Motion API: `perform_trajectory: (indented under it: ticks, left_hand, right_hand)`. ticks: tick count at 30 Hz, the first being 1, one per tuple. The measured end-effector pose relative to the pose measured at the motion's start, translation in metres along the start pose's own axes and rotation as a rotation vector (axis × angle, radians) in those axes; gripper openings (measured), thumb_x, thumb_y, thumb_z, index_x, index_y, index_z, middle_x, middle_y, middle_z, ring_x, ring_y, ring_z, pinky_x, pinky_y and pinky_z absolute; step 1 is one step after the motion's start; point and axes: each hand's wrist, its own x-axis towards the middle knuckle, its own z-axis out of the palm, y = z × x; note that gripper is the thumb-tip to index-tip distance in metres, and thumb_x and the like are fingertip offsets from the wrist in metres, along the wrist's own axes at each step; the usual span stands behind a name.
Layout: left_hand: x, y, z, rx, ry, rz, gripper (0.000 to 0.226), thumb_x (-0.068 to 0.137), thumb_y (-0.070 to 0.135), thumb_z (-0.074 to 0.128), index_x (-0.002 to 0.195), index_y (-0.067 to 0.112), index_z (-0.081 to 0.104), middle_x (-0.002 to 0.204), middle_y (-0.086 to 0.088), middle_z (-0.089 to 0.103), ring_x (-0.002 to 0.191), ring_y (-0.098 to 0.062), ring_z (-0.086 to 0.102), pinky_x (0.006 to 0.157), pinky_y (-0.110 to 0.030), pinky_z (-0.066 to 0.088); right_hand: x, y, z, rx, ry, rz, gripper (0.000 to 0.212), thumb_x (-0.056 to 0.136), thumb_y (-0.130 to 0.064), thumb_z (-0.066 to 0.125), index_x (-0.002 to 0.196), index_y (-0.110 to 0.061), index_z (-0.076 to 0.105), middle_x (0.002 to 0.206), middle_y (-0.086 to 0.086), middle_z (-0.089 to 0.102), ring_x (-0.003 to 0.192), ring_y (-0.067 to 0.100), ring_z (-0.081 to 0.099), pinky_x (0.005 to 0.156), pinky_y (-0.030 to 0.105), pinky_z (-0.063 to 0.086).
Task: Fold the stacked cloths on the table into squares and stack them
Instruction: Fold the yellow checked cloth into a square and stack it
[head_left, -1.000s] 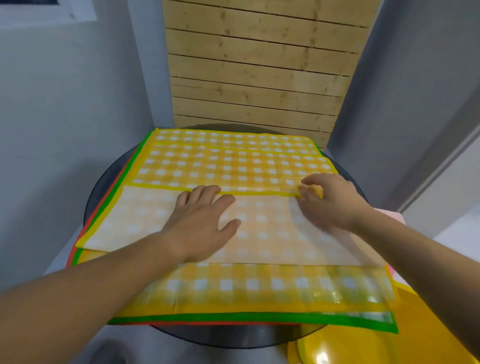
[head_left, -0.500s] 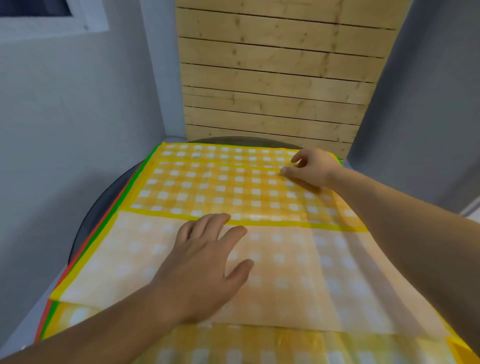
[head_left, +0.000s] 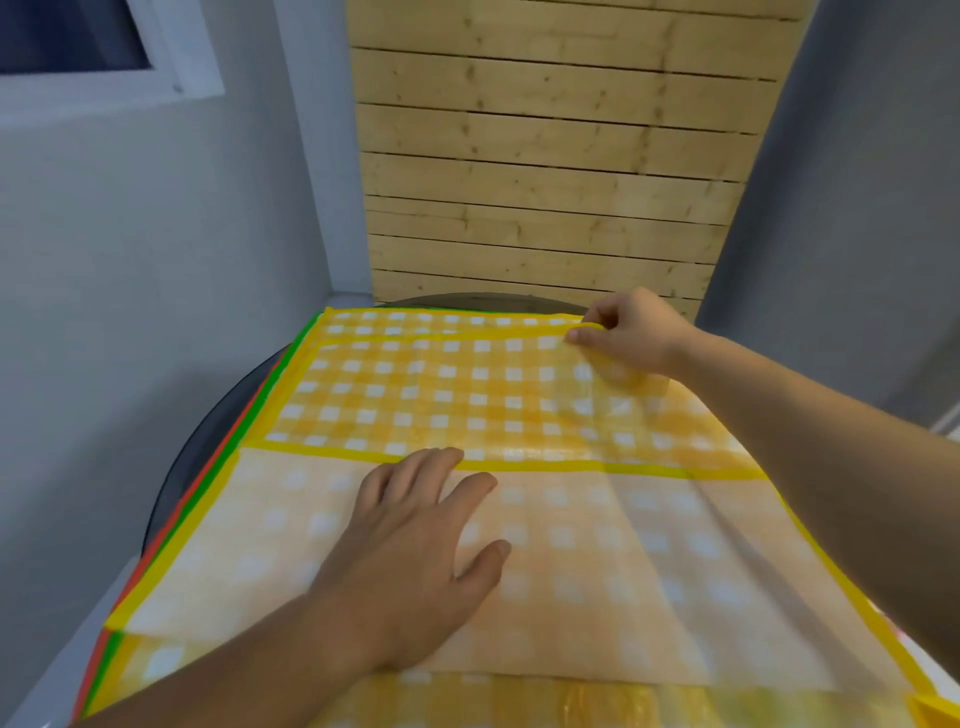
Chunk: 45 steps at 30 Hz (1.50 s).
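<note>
Left hand (head_left: 415, 561) lies flat, fingers straight and slightly spread, pressing the pale folded-over flap (head_left: 623, 571) of the top yellow checked cloth (head_left: 441, 395); the flap's hem runs just past its fingertips. Right hand (head_left: 631, 332) pinches that cloth's far hem between thumb and curled fingers (green and red stack edges (head_left: 257, 410) peek out left of the left fingers)

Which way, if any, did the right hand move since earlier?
Yes. The right hand went from the cloth's fold line to its far right corner, toward the slats.
</note>
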Motion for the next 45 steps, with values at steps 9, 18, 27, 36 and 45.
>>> perform_trajectory:
  ticks: [9,18,27,36,45]
  left_hand:
    - [-0.003,0.006,-0.014,0.050,-0.009,0.025,0.065,0.096,0.061,0.022,0.154,0.033,0.018,0.165,-0.002,0.006,0.152,-0.018,0.001,0.121,-0.035,0.002]
    - [-0.026,0.035,-0.070,0.070,0.546,0.300,0.059,0.088,0.036,0.057,0.142,0.012,0.047,0.158,-0.017,0.033,0.148,-0.034,0.027,0.119,-0.049,0.023]
    - [-0.048,0.033,-0.049,0.207,-0.184,0.253,0.075,0.091,0.072,0.014,0.158,0.037,0.012,0.169,0.003,-0.001,0.155,-0.017,-0.007,0.125,-0.040,-0.006]
    - [-0.053,0.019,-0.023,0.157,-0.357,0.252,0.064,0.098,0.070,0.015,0.154,0.051,-0.009,0.164,0.009,-0.023,0.148,-0.013,-0.031,0.122,-0.049,-0.015]
    - [-0.054,0.018,-0.021,0.177,-0.300,0.260,0.069,0.097,0.072,0.015,0.157,0.044,-0.005,0.165,0.007,-0.019,0.149,-0.011,-0.027,0.123,-0.045,-0.014]
  right_hand:
    - [-0.083,-0.043,-0.051,-0.036,0.099,-0.188,0.022,0.092,-0.040,0.064,0.077,-0.024,0.068,0.068,-0.012,0.060,0.065,0.010,0.054,0.057,0.022,0.039]
    - [-0.198,-0.061,-0.067,-0.133,0.030,-0.303,0.012,0.087,-0.037,0.071,0.084,-0.027,0.074,0.085,-0.012,0.066,0.081,0.007,0.060,0.076,0.034,0.051]
    - [-0.264,-0.030,-0.012,-0.019,-0.113,-0.278,0.009,0.079,-0.033,0.080,0.079,-0.030,0.072,0.097,-0.015,0.066,0.094,0.003,0.058,0.087,0.027,0.048]
    - [-0.282,-0.017,0.012,0.028,-0.132,-0.245,0.004,0.084,-0.034,0.074,0.081,-0.034,0.074,0.119,-0.016,0.061,0.113,-0.001,0.047,0.093,0.018,0.043]
    - [-0.287,-0.021,0.017,0.030,-0.068,-0.314,0.010,0.086,-0.041,0.070,0.086,-0.032,0.074,0.118,-0.020,0.059,0.114,0.000,0.048,0.094,0.021,0.046]
